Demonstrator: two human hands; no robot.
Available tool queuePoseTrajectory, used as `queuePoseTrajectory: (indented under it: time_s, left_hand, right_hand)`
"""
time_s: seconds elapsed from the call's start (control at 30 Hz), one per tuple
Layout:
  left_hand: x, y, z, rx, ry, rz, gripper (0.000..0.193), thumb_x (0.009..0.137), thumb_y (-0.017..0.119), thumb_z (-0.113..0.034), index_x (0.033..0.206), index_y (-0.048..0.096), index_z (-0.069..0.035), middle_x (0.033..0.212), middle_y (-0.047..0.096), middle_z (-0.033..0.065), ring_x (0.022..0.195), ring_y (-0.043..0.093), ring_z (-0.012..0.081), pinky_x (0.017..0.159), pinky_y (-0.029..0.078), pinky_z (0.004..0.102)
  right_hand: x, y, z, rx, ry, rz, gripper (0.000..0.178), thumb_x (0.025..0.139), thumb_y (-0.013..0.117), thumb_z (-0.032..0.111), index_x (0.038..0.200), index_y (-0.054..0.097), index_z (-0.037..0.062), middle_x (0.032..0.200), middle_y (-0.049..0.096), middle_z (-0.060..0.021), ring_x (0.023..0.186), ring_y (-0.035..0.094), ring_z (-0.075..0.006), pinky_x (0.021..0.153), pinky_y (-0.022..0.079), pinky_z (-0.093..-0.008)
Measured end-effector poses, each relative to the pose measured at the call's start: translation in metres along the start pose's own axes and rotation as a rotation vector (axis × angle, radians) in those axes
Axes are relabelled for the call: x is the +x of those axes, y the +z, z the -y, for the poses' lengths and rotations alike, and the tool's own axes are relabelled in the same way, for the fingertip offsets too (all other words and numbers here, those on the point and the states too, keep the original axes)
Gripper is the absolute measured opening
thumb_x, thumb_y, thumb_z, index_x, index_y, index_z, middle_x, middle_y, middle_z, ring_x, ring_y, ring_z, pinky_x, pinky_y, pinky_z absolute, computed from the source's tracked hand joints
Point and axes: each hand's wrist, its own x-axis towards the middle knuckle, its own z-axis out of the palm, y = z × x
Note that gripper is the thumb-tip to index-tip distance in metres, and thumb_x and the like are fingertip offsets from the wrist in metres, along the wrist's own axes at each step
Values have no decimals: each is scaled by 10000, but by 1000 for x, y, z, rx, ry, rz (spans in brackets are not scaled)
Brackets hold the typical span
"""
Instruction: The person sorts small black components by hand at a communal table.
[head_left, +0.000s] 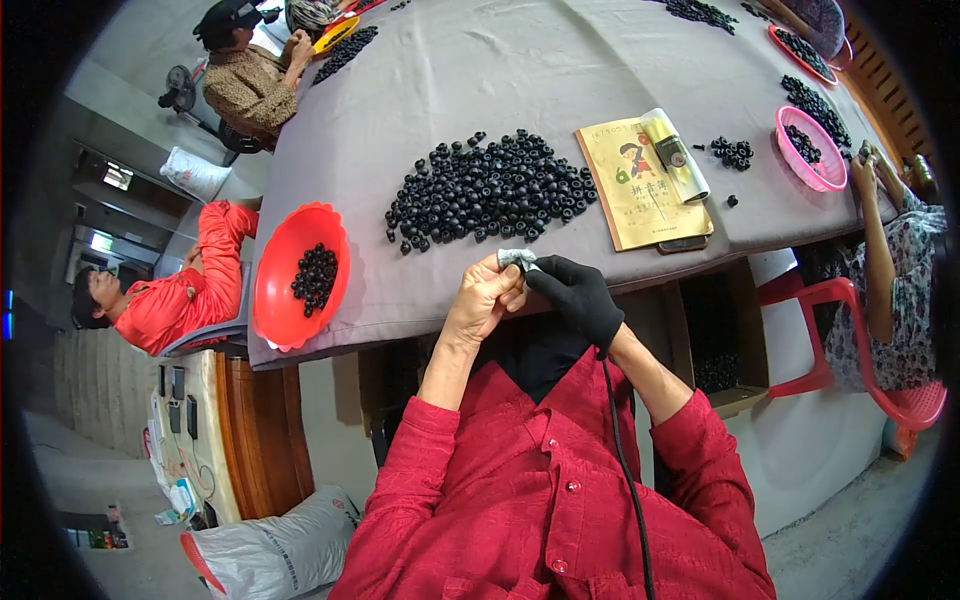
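My left hand [486,298] is bare, with a grey-white wrap [514,257] around a fingertip. My right hand [578,300] wears a black glove. The two hands meet in front of my body at the table's near edge, fingertips pinched together. Between them is a small black piece [519,264], mostly covered by the fingers; its exact shape cannot be made out. Just beyond my hands, a wide heap of small, round black pieces with holes [490,188] lies on the grey tablecloth [440,80]. To the left, a red scalloped basin [268,275] holds more of them.
Right of the heap lie a yellow booklet [625,215] and a clear-and-yellow packet [675,155]. A pink basket [826,178] stands farther right. People sit around the table. A black cord [622,440] hangs from my right wrist. Below the table is an open box [740,398].
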Motion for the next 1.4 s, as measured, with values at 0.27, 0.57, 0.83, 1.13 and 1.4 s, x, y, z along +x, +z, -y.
queuePoseTrajectory:
  time_s: [0.27, 0.57, 0.83, 1.13, 1.4]
  left_hand:
    - [-3, -6, 3, -66, 0, 25, 138, 865, 524, -94, 950, 579, 1, 599, 454, -18, 483, 355, 47, 455, 319, 202]
    - [-2, -8, 4, -69, -15, 37, 140, 866, 519, -92, 953, 580, -1, 565, 422, -25, 468, 341, 51, 451, 311, 204]
    - [-2, -7, 2, -66, -28, 21, 147, 868, 517, -94, 962, 585, -3, 563, 422, -30, 468, 340, 49, 455, 315, 207]
    - [-3, -5, 1, -78, -35, 28, 134, 868, 518, -89, 944, 591, -8, 561, 425, -31, 470, 344, 44, 453, 313, 203]
    - [-3, -4, 0, -70, -52, 9, 134, 869, 510, -81, 943, 588, -1, 565, 429, -28, 467, 339, 43, 455, 312, 199]
  right_hand:
    - [-3, -1, 4, 66, 53, 21, 272, 831, 600, 203, 1020, 602, 7, 877, 630, -32, 803, 525, -59, 722, 442, -220]
    - [-2, -2, 0, 48, 35, 41, 268, 824, 608, 205, 1004, 608, 7, 870, 633, -28, 798, 525, -53, 721, 445, -223]
    - [-3, -1, 2, 60, 55, 43, 271, 823, 609, 208, 1005, 607, 7, 865, 633, -30, 796, 527, -55, 724, 448, -228]
    - [-2, -2, 0, 73, 74, 55, 277, 826, 607, 212, 1007, 604, 3, 866, 625, -24, 793, 519, -53, 720, 444, -226]
    - [-1, -2, 2, 74, 79, 61, 276, 830, 601, 229, 993, 609, 6, 851, 628, -33, 776, 528, -64, 705, 445, -234]
